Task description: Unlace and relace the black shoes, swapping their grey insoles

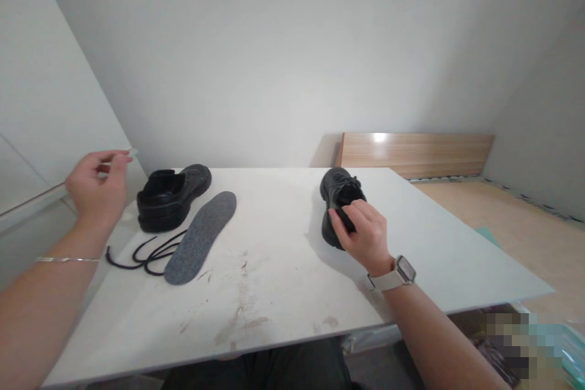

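Plain pale wall (297, 61) rises behind a white table (278, 213), whose top carries dark smudges (242, 301) nearest the person, in front and to the right of a grey insole (201, 237). With that insole as the marker, one black shoe (162, 210) sits just behind it and to its left, upright, toe angled away, its opening facing up. A loose tangle of black laces (153, 259) lies to the insole's left, some strands reaching its edge. Well to the right of the insole, the other black shoe (333, 201) stands on the table, toe pointing away from the person, laces visible over its front. The right hand (363, 231) is closed about the heel end of this second shoe, thumb on one side and fingers curled over the back; a pale-strapped watch (404, 269) circles its wrist. Above and to the left of the insole, the left hand (100, 180) hangs in the air, thumb and fingertips pinched together on a small pale sliver (133, 152), too small to identify. Around the left forearm is a thin bracelet (68, 259). Far behind and right of the insole, a wood-grained board (411, 152) runs along the wall.
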Tool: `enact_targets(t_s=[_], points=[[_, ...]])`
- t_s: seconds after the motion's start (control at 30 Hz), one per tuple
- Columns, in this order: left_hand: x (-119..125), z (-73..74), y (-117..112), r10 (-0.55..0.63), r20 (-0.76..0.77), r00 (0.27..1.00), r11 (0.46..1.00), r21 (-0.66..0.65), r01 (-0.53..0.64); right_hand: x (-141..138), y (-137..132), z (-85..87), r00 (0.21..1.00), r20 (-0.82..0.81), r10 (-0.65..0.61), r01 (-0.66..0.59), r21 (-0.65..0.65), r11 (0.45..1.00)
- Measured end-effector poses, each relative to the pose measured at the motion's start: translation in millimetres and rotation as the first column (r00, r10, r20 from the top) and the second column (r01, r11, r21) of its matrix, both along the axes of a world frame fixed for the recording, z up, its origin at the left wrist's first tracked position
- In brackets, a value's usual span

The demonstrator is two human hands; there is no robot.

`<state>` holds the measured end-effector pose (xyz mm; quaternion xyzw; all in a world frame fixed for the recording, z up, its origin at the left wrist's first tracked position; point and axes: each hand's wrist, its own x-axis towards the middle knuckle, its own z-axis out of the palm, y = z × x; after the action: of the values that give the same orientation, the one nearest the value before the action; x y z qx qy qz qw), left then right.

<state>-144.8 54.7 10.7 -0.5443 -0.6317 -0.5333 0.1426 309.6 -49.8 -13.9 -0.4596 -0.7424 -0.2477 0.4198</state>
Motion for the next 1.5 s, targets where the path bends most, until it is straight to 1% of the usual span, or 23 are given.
enact_targets(t_s=[0.03, 0.07, 0.1, 0.13, 0.17, 0.2, 0.27, 0.3, 0.33, 0.37, 0.47, 0.57, 0.6, 0.67, 0.73, 0.8, 0.87, 0.97, 1.07, 1.13, 1.27, 1.37, 1.5], points=[[16.9, 7.2, -9.2, -0.061, 0.045, 0.997, 0.997, 0.06, 0.058, -14.7, -1.9, 1.4, 0.997, 0.048, 0.067, -0.068, 0.019, 0.998], [36.3, 13.5, -18.8, -0.187, 0.059, 0.981, 0.981, 0.065, 0.183, -29.8, -2.5, 2.5, 0.989, 0.08, 0.124, -0.128, 0.041, 0.991], [57.2, 18.5, -28.1, -0.322, 0.062, 0.945, 0.946, 0.05, 0.319, -45.0, -1.8, 3.0, 0.98, 0.103, 0.168, -0.173, 0.049, 0.984], [78.3, 22.0, -36.5, -0.468, 0.062, 0.882, 0.883, -0.009, 0.469, -60.0, 0.1, 3.0, 0.967, 0.13, 0.217, -0.225, 0.051, 0.973], [98.3, 23.8, -43.6, -0.588, 0.049, 0.807, 0.805, -0.061, 0.59, -74.5, 3.0, 2.2, 0.953, 0.155, 0.26, -0.271, 0.049, 0.961], [116.2, 23.9, -49.1, -0.684, 0.011, 0.729, 0.724, -0.106, 0.681, -88.0, 6.5, 0.6, 0.936, 0.187, 0.3, -0.311, 0.035, 0.95], [143.1, 19.6, -54.4, -0.805, -0.057, 0.591, 0.587, -0.23, 0.776, -110.3, 14.2, -5.1, 0.904, 0.238, 0.356, -0.371, 0.023, 0.928], [151.8, 15.6, -54.8, -0.832, -0.077, 0.549, 0.547, -0.273, 0.791, -118.6, 17.5, -9.0, 0.89, 0.258, 0.376, -0.393, 0.014, 0.919], [157.6, 10.8, -54.0, -0.846, -0.088, 0.526, 0.525, -0.309, 0.793, -124.9, 20.0, -13.2, 0.877, 0.275, 0.394, -0.409, -0.003, 0.912], [161.1, 5.6, -52.5, -0.85, -0.091, 0.519, 0.517, -0.334, 0.788, -129.1, 21.6, -17.6, 0.869, 0.282, 0.406, -0.416, -0.028, 0.909], [164.4, -9.2, -48.0, -0.834, -0.09, 0.544, 0.538, -0.349, 0.768, -131.7, 20.6, -27.5, 0.874, 0.25, 0.417, -0.401, -0.114, 0.909], [166.1, -17.3, -47.0, -0.797, -0.088, 0.598, 0.59, -0.323, 0.74, -124.7, 15.9, -26.6, 0.878, 0.164, 0.45, -0.424, -0.171, 0.889], [167.1, -18.4, -47.3, -0.784, -0.085, 0.614, 0.607, -0.313, 0.731, -121.5, 15.3, -23.5, 0.87, 0.124, 0.478, -0.452, -0.187, 0.872], [169.0, -19.2, -48.2, -0.777, -0.085, 0.623, 0.617, -0.3, 0.728, -115.2, 17.8, -13.7, 0.853, 0.002, 0.522, -0.512, -0.191, 0.837], [170.6, -20.0, -48.6, -0.781, -0.094, 0.617, 0.615, -0.285, 0.735, -109.5, 26.7, -2.2, 0.838, -0.16, 0.522, -0.542, -0.139, 0.829], [171.7, -22.4, -47.9, -0.774, -0.072, 0.629, 0.624, -0.254, 0.739, -104.8, 41.2, 7.0, 0.812, -0.277, 0.514, -0.555, -0.089, 0.827], [172.5, -26.7, -45.8, -0.762, 0.014, 0.647, 0.631, -0.208, 0.747, -101.4, 57.6, 10.5, 0.773, -0.298, 0.56, -0.608, -0.098, 0.788], [173.6, -35.1, -42.3, -0.76, 0.153, 0.632, 0.617, -0.136, 0.775, -99.2, 75.7, 4.2, 0.707, -0.308, 0.637, -0.698, -0.156, 0.699], [174.9, -42.6, -42.2, -0.753, 0.211, 0.624, 0.621, -0.086, 0.779, -99.1, 79.5, -6.4, 0.658, -0.389, 0.646, -0.735, -0.145, 0.662], [176.1, -46.2, -44.2, -0.742, 0.241, 0.626, 0.631, -0.066, 0.773, -99.3, 76.0, -10.5, 0.642, -0.426, 0.637, -0.738, -0.118, 0.664], [178.0, -50.2, -48.3, -0.725, 0.262, 0.638, 0.649, -0.054, 0.759, -99.9, 65.8, -10.8, 0.649, -0.474, 0.595, -0.707, -0.086, 0.702], [178.0, -49.5, -50.1, -0.714, 0.247, 0.655, 0.66, -0.075, 0.748, -101.1, 60.6, -9.4, 0.678, -0.483, 0.554, -0.67, -0.097, 0.736], [178.0, -44.2, -52.6, -0.705, 0.207, 0.679, 0.671, -0.117, 0.732, -102.5, 57.5, -9.6, 0.722, -0.474, 0.504, -0.614, -0.101, 0.783]])
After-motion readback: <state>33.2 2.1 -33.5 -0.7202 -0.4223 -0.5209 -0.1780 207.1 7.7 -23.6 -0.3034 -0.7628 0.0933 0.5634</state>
